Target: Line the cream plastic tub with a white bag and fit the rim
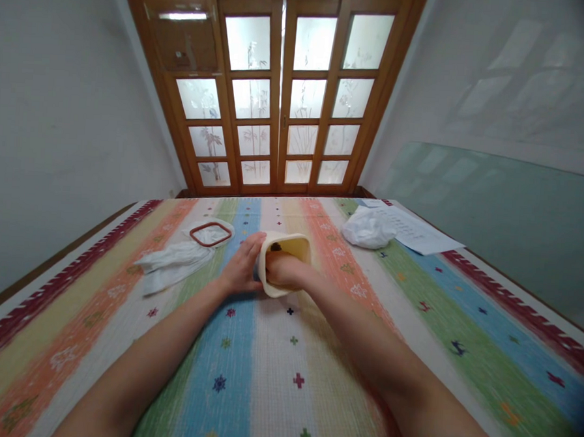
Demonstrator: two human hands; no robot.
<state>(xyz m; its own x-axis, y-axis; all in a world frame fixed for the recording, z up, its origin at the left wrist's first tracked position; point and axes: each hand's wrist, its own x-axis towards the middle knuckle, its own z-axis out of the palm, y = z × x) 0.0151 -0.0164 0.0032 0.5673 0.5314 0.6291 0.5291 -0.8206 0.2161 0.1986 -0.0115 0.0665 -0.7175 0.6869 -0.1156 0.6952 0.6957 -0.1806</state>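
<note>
1. Tabletop [271,374] in coloured stripes, with cream container [298,246] near its middle, straight ahead.
2. Container mouth towards the camera, long axis seemingly running away from it.
3. Left hand [242,266] at the container's left, fingers [257,241] grasping outer wall and rim.
4. Right hand [286,270] through the mouth, nearer the interior; container walls around its fingers, whether clenched or released impossible to tell.

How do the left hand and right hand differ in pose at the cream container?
The left hand grips the cream container from outside, while the right hand reaches inside its mouth. The left hand is mostly visible; the right hand's fingertips are hidden. Both are bare.
</note>
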